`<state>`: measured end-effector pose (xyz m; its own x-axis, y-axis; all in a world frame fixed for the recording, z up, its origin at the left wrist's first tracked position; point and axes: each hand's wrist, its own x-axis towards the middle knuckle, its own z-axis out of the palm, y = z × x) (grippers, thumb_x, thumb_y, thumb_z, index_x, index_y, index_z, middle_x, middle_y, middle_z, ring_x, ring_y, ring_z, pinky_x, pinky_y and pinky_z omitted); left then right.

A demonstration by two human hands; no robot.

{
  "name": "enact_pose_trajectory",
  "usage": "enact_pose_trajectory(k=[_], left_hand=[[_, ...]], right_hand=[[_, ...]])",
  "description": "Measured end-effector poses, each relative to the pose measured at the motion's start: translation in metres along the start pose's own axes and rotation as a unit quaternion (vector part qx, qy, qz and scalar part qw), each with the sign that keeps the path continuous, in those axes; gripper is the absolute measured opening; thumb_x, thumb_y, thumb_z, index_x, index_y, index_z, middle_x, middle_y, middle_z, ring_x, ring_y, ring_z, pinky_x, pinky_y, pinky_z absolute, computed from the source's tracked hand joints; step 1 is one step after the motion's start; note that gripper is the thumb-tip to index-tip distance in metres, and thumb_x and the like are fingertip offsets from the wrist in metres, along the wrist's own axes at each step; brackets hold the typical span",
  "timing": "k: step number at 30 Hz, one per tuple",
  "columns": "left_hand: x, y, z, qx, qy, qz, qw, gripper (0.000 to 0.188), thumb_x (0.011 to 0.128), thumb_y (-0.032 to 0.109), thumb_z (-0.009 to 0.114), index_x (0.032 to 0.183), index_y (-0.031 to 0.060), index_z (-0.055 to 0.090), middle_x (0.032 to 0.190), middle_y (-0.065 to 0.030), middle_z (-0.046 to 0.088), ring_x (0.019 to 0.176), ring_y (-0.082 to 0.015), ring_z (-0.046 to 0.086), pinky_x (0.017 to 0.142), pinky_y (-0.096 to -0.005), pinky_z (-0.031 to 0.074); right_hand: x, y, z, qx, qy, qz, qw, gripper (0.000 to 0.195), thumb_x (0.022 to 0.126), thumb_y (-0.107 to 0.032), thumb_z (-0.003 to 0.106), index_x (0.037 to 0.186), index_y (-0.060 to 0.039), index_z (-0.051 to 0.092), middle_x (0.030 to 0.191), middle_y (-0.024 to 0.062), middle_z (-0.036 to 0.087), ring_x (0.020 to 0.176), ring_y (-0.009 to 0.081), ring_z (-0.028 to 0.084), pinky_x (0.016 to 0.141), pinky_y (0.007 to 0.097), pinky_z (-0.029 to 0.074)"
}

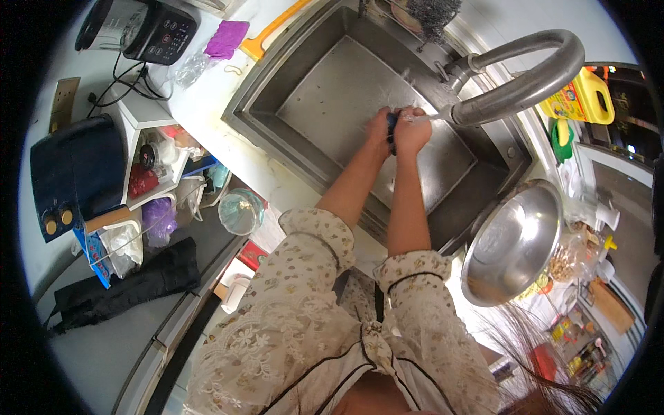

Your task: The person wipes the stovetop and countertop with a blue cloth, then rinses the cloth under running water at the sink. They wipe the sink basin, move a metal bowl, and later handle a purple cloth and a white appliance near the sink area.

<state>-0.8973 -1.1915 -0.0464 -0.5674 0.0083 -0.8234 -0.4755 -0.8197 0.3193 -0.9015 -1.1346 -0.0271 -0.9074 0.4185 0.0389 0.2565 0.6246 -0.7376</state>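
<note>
Over the stainless steel sink, my left hand and my right hand are close together around a small dark object. Both hands grip it, and the fingers hide most of its shape, so I cannot tell what it is. Water runs from the curved metal faucet onto my right hand and splashes towards the basin's far side.
A steel bowl leans at the sink's right edge. Behind the faucet stands a yellow jug. At left are a purple cloth, an orange-handled tool, a blender base with cords, and a white shelf.
</note>
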Motion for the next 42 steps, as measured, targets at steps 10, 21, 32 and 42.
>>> enact_pose_trajectory(k=[10, 21, 32, 42], left_hand=[[0.010, 0.028, 0.021, 0.144, -0.004, 0.017, 0.989, 0.036, 0.089, 0.041, 0.056, 0.087, 0.0050, 0.060, 0.084, -0.0119, 0.064, 0.064, -0.0218, 0.059, 0.065, -0.0362, 0.050], [0.014, 0.018, 0.020, 0.144, 0.006, 0.052, 0.988, 0.032, 0.085, 0.037, 0.063, 0.084, 0.0053, 0.057, 0.077, -0.0099, 0.058, 0.060, -0.0208, 0.058, 0.056, -0.0372, 0.049], [-0.018, 0.051, -0.023, 0.159, -0.137, 0.073, 0.975, 0.058, 0.079, -0.002, 0.065, 0.133, 0.0085, 0.047, 0.122, -0.0111, 0.054, 0.101, -0.0244, 0.058, 0.089, -0.0353, 0.048], [-0.023, 0.059, -0.036, 0.325, -0.122, 0.048, 0.937, 0.037, 0.089, 0.015, 0.058, 0.122, 0.0005, 0.054, 0.113, -0.0101, 0.059, 0.101, -0.0199, 0.057, 0.089, -0.0340, 0.047]], right_hand=[[-0.006, -0.009, -0.001, 0.057, 0.048, -0.025, 0.997, 0.025, 0.086, -0.016, 0.061, 0.069, 0.0008, 0.054, 0.069, 0.0160, 0.059, 0.066, 0.0280, 0.059, 0.063, 0.0387, 0.046], [-0.007, 0.023, 0.013, 0.106, 0.046, 0.003, 0.993, 0.022, 0.094, -0.016, 0.052, 0.084, 0.0030, 0.058, 0.082, 0.0149, 0.067, 0.074, 0.0292, 0.065, 0.068, 0.0399, 0.050], [0.007, 0.054, -0.057, 0.548, -0.193, 0.347, 0.736, 0.033, 0.091, -0.009, 0.049, 0.123, -0.0017, 0.051, 0.122, 0.0110, 0.055, 0.112, 0.0269, 0.053, 0.098, 0.0443, 0.042], [0.029, 0.020, -0.099, 0.663, -0.086, 0.416, 0.617, 0.027, 0.091, -0.008, 0.052, 0.113, 0.0072, 0.054, 0.115, 0.0166, 0.061, 0.106, 0.0290, 0.060, 0.098, 0.0411, 0.047]])
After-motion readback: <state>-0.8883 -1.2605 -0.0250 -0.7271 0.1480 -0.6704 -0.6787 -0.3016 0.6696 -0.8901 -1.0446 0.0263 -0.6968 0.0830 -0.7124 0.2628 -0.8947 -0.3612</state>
